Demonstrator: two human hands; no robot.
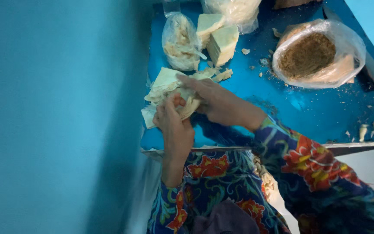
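A pile of pale, thin leaves, creamy-white with a faint green tint, is being handled at the near left edge of the blue desk. The sheets look limp and layered, a few bits curled up. The left hand is closed around the lower part of the bundle, thumb up against it, wrist bent in from below. The right hand is laid flat across the top, fingers stretched toward the left and pressed on the leaves. Both arms are covered by floral sleeves. Further back, pale wedge-shaped chunks are seen beside a small clear bag, and a bag of brown crumbly stuff sits to the right. Crumbs are scattered around. A blue wall is on the left.
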